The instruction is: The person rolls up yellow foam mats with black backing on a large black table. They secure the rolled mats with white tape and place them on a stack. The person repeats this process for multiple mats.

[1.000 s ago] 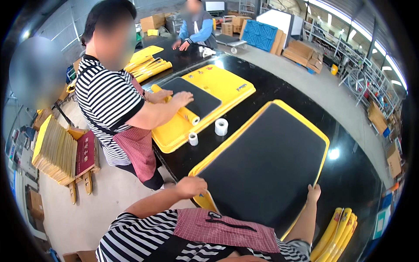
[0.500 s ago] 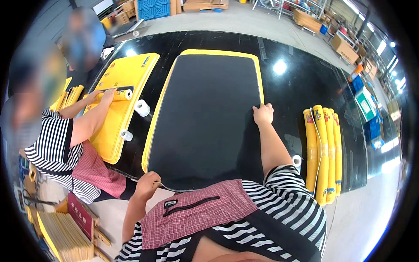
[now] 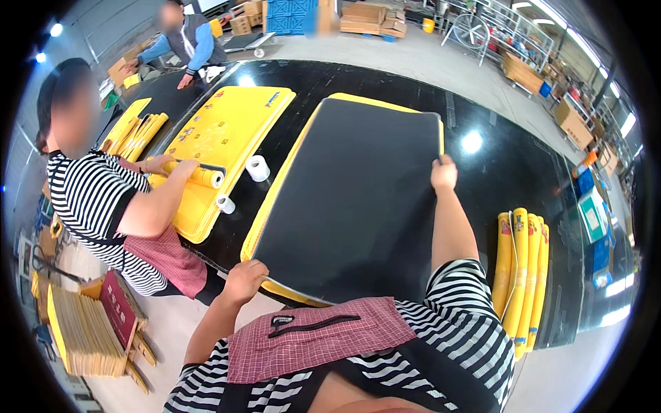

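A large mat (image 3: 358, 199), black side up, lies slightly tilted and skewed over a stack of yellow mats (image 3: 275, 186). Yellow shows along the stack's left, far and near edges. My left hand (image 3: 246, 281) is closed on the top mat's near left corner. On its right edge, toward the far end, my right hand (image 3: 444, 173) grips the same mat, fingers curled round the edge. The mat hides most of the stack and part of my right fingers.
Several rolled yellow mats (image 3: 525, 275) lie at the right. White rolls (image 3: 257, 168) sit left of my stack. A co-worker (image 3: 103, 186) rolls a mat on another yellow pile (image 3: 227, 127); another person (image 3: 189, 41) leans at the far left. Stacked sheets (image 3: 82, 330) stand on the floor.
The top mat has come up off the stack and turned a little, baring yellow along the near edge. Both hands keep hold of it. My view has swung left.
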`<state>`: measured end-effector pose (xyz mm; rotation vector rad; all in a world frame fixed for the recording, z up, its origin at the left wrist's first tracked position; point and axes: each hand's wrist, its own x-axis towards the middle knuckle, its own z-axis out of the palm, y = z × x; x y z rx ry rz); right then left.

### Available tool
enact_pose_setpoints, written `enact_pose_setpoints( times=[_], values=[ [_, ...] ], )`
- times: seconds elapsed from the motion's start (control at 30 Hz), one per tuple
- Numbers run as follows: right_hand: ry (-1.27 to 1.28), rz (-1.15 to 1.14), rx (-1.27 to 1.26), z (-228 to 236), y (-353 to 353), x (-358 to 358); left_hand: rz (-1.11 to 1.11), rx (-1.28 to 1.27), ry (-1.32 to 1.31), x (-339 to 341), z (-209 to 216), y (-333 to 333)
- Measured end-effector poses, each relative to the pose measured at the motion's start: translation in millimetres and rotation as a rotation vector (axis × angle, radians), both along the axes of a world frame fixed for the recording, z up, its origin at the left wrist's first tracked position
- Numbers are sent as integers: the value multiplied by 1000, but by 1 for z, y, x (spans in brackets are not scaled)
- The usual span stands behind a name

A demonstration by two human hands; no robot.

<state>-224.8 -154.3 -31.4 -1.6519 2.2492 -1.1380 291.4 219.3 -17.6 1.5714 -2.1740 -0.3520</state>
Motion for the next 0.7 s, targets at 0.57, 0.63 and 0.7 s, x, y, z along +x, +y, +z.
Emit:
enact_pose_setpoints(
  times=[0.57,0.63,0.7],
  values=[
    [-298,317,263,-65,90,-13,132,65,-218,11,-43,-23],
    [-249,300,271,-61,135,-13,98,82,-233,6,-43,-21],
    [-252,279,309,-45,180,0,53,23,-260,5,-53,-12]
  ],
)
